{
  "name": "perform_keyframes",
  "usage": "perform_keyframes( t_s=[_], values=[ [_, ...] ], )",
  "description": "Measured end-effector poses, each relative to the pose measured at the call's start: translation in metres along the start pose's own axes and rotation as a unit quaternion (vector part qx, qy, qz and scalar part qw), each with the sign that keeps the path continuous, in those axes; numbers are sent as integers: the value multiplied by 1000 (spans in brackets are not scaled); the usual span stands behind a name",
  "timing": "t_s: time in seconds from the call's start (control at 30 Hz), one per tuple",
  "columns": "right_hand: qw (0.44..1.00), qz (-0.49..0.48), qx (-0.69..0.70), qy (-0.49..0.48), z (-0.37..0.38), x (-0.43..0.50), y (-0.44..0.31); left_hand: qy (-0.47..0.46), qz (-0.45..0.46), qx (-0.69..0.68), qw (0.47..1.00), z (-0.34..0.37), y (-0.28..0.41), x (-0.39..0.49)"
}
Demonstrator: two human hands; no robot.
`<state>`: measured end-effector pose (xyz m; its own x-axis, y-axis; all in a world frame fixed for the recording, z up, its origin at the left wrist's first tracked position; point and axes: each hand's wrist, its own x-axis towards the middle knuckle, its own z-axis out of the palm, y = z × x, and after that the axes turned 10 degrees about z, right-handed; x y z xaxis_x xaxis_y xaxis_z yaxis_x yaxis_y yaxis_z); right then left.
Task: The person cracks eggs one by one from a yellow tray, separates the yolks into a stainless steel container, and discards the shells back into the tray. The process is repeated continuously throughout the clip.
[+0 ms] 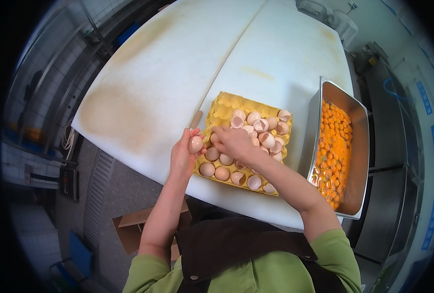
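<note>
My left hand (pixel 180 155) holds a whole pale-brown egg (pixel 195 144) just off the left edge of a yellow egg tray (pixel 226 104). Reaching over that tray, my right hand (pixel 237 143) has its fingertips around another egg (pixel 214 138) at the left side. Whole eggs such as this one (pixel 222 173) sit in the near left cups. Broken, empty eggshells (pixel 254 182) fill much of the middle and right, some piled on others. My right hand and forearm hide part of the tray.
Right of the tray, a deep steel pan (pixel 363 146) holds many cracked eggs with orange yolks (pixel 332 146). A brown handle-like piece (pixel 196 119) lies on the white tabletop (pixel 158 80), beside a long seam. An open cardboard box (pixel 132 223) stands on the floor below.
</note>
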<state>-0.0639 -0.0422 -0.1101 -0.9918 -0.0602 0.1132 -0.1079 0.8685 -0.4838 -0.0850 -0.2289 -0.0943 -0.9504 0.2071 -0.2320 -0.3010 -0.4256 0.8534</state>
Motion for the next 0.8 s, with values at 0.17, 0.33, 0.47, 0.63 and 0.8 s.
perform_keyframes(
  t_s=[0.17, 0.33, 0.47, 0.63, 0.8],
  values=[
    [873, 187, 451, -7, -45, -8, -7, -8, -44, -81, 996, 19, -6, 2],
    [801, 72, 555, 213, -111, -56, -11, -110, -98, -128, 981, 80, -9, -4],
    [964, -115, 113, 211, -117, -72, 1, -252, -124, -193, 940, 129, -12, -16],
    [837, 163, 491, 180, -138, -103, 29, -317, -182, -112, 924, 156, -17, -23],
    [758, 260, 593, 78, -173, -141, 48, -388, -88, 115, 910, 184, -20, -32]
  ],
)
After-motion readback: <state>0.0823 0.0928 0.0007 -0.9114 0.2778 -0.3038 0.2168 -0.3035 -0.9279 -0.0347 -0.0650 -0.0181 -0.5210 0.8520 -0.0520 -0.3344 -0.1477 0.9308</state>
